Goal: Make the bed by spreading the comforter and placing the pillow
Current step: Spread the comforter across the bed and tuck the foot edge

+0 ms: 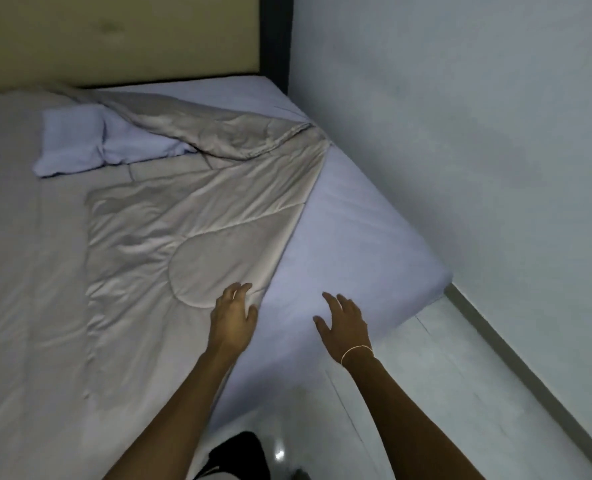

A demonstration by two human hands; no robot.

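Comforter (197, 230) lies folded back diagonally across the bed (356, 244), bare sheet exposed at right. Pillow (76, 147) sits far left, on top of it. Left hand (233, 315) is open, fingers touching the comforter's near edge; right hand (344, 320) is open, empty. I judge it soft, light, floppy: pinch the edge hem. No containers.

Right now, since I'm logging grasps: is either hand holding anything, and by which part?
Nothing is clearly held. The left hand rests, fingers curled, at the comforter edge; the right hand is open over the bare sheet.
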